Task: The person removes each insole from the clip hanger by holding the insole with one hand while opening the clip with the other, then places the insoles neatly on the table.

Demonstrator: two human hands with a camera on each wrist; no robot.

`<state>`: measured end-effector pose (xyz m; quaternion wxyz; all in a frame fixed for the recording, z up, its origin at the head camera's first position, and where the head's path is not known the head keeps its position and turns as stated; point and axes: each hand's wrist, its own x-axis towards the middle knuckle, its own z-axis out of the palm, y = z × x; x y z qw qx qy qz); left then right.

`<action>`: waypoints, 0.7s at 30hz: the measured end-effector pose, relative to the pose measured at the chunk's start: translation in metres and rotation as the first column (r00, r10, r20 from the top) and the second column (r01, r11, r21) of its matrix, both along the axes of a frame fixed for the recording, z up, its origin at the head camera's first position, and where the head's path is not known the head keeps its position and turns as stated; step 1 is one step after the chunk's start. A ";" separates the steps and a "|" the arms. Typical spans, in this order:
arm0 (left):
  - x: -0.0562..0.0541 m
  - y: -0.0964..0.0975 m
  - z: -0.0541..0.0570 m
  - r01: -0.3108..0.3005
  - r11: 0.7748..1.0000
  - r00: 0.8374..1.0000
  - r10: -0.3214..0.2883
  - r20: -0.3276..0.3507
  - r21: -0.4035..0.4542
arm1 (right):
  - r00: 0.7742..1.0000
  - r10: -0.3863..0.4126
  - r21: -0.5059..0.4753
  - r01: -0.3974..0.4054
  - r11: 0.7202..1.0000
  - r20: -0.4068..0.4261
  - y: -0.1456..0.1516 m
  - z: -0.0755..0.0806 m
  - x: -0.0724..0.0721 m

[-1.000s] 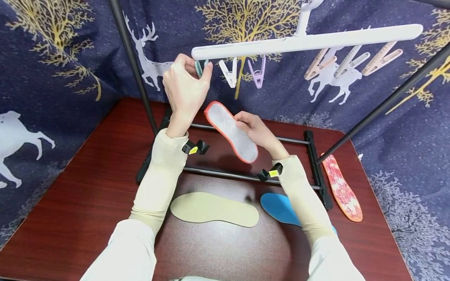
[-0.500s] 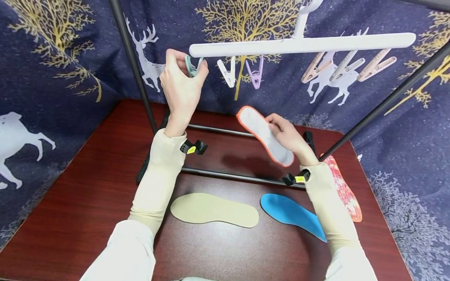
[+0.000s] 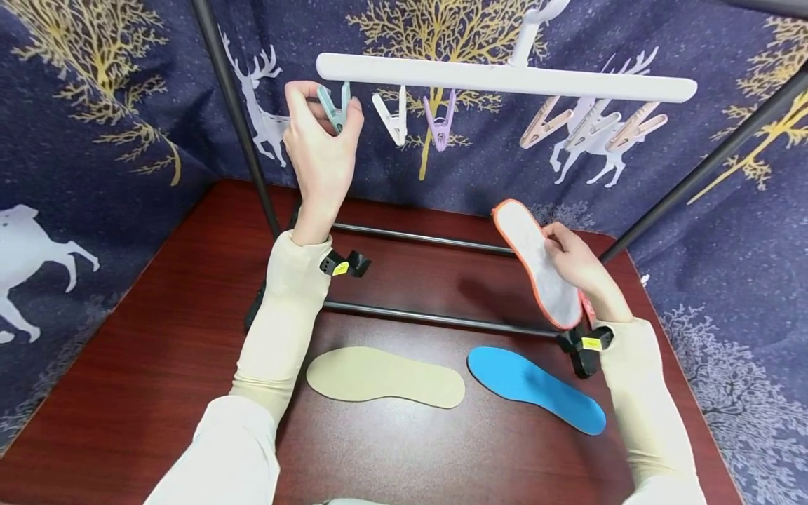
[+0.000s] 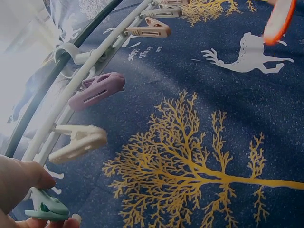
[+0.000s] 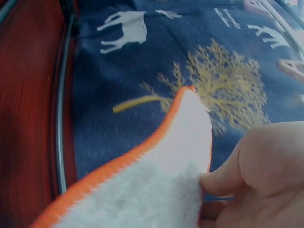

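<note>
My left hand [image 3: 322, 144] is raised to the left end of the white hanger [image 3: 442, 72]. Thumb and fingers pinch a teal clothespin [image 3: 336, 111] that hangs there; the left wrist view shows the same teal clothespin [image 4: 50, 207] between thumb and fingertips. Over the right part of the table, my right hand [image 3: 577, 261] grips the edge of a light grey insole [image 3: 536, 263] with orange-red trim. It is held tilted above the table. In the right wrist view the thumb lies against the edge of the grey insole [image 5: 156, 175].
White [image 3: 394, 120] and purple [image 3: 440, 125] clothespins hang beside the teal one; several more, such as a brown clothespin [image 3: 544, 125], hang at right. A beige insole [image 3: 385, 377] and a blue insole [image 3: 536, 389] lie on the table [image 3: 158, 337]. A black rack bar [image 3: 410, 315] crosses behind them.
My right hand has carried the grey insole to the right and slightly down. The hanger has shifted left and tilted, its right end lower. My left hand stays on the teal clothespin, moving slightly left.
</note>
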<state>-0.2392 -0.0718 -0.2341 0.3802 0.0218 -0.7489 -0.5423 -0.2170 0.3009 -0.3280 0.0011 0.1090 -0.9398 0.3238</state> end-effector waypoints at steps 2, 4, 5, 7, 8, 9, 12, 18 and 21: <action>-0.001 -0.001 0.000 0.001 1.000 1.000 -0.001 -0.001 0.009 | 1.000 0.014 -0.002 -0.014 1.000 -0.002 0.013 -0.001 0.004; -0.001 -0.002 -0.001 0.002 1.000 1.000 -0.002 -0.004 0.016 | 1.000 0.023 -0.012 -0.023 1.000 0.006 0.026 -0.003 0.009; -0.001 -0.002 -0.002 0.002 1.000 1.000 -0.002 -0.007 0.018 | 1.000 0.024 -0.015 -0.024 1.000 0.011 0.032 -0.003 0.011; -0.002 -0.002 -0.003 0.004 1.000 1.000 -0.004 -0.016 0.018 | 0.999 0.015 -0.018 -0.015 1.000 0.030 0.044 -0.005 0.016; -0.002 -0.002 -0.003 0.005 1.000 1.000 -0.005 -0.020 0.016 | 0.999 0.007 -0.020 -0.007 1.000 0.044 0.050 -0.006 0.018; -0.003 -0.002 -0.003 0.006 1.000 1.000 -0.006 -0.022 0.014 | 0.998 -0.001 -0.015 0.002 1.000 0.056 0.055 -0.006 0.021; -0.003 -0.001 -0.004 0.012 1.000 1.000 -0.012 -0.024 0.006 | 0.996 -0.027 0.014 0.026 1.000 0.086 0.070 -0.009 0.028; -0.002 -0.002 -0.006 0.009 1.000 1.000 -0.010 -0.017 -0.008 | 0.987 -0.039 0.055 0.031 0.998 0.153 0.098 -0.014 0.040; -0.001 -0.003 -0.007 0.011 1.000 1.000 -0.011 -0.016 -0.018 | 0.972 -0.012 0.051 0.000 0.999 0.235 0.111 -0.017 0.045</action>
